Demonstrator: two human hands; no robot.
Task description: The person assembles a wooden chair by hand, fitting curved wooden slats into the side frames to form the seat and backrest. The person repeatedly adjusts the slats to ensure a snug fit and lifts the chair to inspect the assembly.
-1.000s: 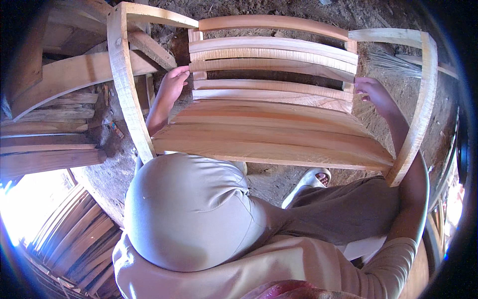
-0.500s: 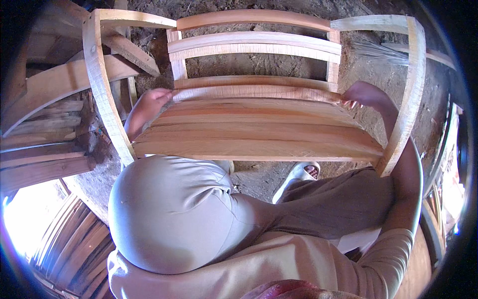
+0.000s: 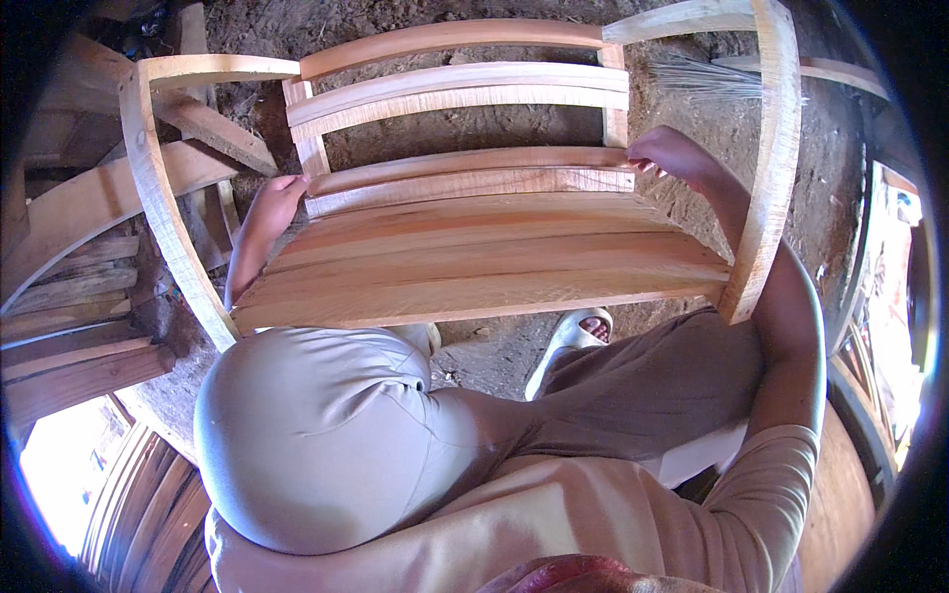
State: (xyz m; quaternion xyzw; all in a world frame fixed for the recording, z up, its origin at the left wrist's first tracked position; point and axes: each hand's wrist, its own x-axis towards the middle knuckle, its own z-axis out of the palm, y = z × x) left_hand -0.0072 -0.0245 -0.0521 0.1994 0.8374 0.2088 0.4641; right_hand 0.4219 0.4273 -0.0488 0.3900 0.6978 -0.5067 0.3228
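Observation:
In front of me is a wooden chair with a planked seat, arms on both sides and a slatted back. Its lowest back slat, a slightly curved piece, spans the rear of the seat between the two back posts. My left hand is closed with its fingers at the slat's left end, beside the post. At the opposite end, my right hand has its bent fingers on the slat, next to the right post. Some fingertips are hidden behind the wood. Above it sit a pale middle slat and a reddish top rail.
Curved boards and stacked planks lie at the left. Bundled thin strips stand at lower left. A bunch of thin rods rests on the dirt floor beyond the right arm. My sandalled foot is below the seat.
The chair has shifted left in the picture and tilted slightly. Both hands moved left with it, and the right one sits higher at the slat's end.

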